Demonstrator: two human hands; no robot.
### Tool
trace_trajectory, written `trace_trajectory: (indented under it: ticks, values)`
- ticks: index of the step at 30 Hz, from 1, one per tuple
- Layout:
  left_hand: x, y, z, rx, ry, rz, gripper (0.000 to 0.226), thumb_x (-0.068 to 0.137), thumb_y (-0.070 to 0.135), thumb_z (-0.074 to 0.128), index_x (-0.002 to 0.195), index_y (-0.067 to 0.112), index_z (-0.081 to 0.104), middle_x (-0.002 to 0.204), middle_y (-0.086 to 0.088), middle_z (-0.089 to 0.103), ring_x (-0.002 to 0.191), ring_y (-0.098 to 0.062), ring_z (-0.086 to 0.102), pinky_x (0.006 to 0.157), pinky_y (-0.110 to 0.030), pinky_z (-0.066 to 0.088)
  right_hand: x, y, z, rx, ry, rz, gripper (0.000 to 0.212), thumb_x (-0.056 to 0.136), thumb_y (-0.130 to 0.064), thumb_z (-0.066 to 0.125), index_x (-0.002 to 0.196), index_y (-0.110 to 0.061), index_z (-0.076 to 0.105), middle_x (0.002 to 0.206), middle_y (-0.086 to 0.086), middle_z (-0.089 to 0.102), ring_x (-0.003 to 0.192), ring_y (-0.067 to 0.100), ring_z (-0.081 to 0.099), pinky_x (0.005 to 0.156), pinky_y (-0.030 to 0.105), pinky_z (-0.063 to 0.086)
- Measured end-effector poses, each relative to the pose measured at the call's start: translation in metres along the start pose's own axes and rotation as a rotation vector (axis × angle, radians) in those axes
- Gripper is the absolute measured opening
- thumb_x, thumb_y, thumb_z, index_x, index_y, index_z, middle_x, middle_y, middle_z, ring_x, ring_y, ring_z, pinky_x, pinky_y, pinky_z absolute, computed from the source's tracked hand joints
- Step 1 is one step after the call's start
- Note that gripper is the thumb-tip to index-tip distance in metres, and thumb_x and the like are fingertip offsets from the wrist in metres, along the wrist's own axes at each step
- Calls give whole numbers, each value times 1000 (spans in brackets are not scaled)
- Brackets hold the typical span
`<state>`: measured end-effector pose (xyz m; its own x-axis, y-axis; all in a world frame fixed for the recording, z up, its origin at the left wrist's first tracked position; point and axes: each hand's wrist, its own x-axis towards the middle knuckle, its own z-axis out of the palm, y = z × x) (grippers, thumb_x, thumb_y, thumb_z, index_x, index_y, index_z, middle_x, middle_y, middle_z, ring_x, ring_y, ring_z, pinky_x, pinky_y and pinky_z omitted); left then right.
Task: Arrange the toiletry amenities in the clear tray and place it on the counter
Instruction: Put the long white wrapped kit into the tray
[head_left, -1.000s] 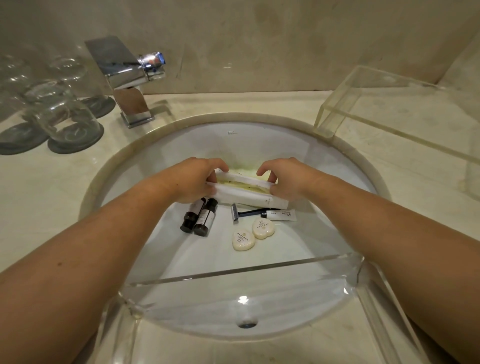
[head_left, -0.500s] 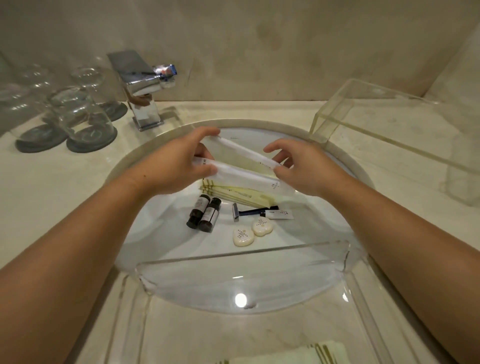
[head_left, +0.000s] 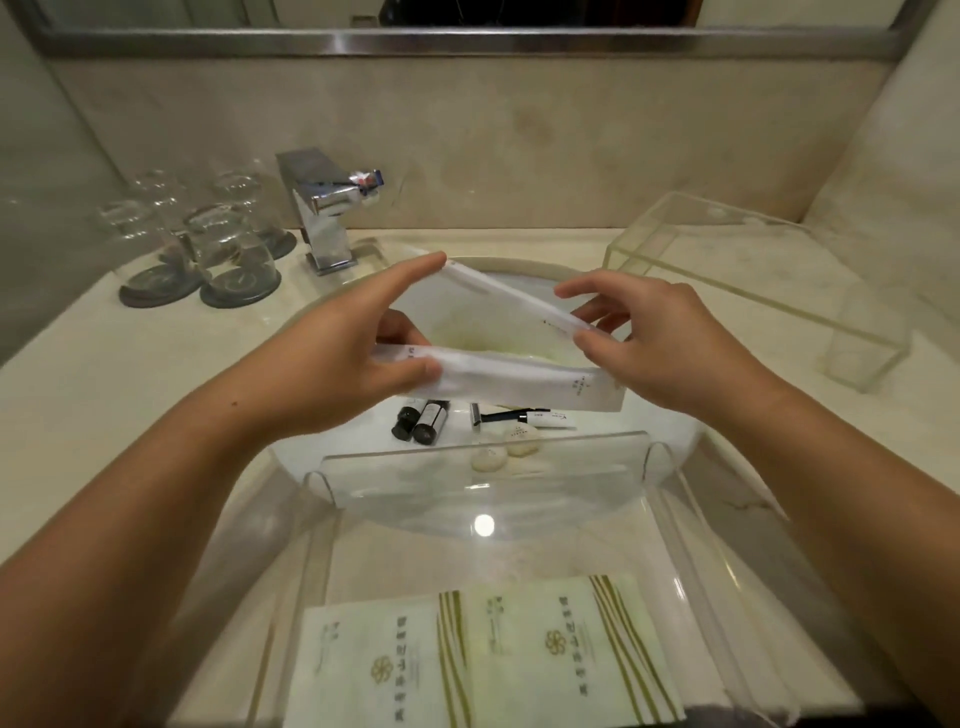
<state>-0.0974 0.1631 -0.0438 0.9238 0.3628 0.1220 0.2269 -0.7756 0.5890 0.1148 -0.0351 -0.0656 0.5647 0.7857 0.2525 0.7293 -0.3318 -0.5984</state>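
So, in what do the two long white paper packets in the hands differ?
The upper long white paper packet slants down rightward and looks narrow; the lower long white paper packet lies nearly level, showing a broad face. The right hand pinches the upper one; the left hand pins the lower one under its thumb. Both carry small print.
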Motion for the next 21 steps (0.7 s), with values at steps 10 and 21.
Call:
trace_trajectory:
  ticks: [10,21]
  values:
    - [-64,26,3,-59,-86,34,41,89,36,71,123,51,54,96,16,73,90,-1,70,79,-16,53,-49,-19,-28,46,76,-49,38,90,-21,70,124,-38,65,99,-20,71,92,-2,67,81,19,51]
    - [-86,31,29,246,-31,73,21,86,52,58,105,45,64,105,21,72,93,1,68,79,-33,59,-73,-27,-26,68,54,-74,41,91,-21,70,126,-40,64,101,-18,71,98,-1,66,80,16,52]
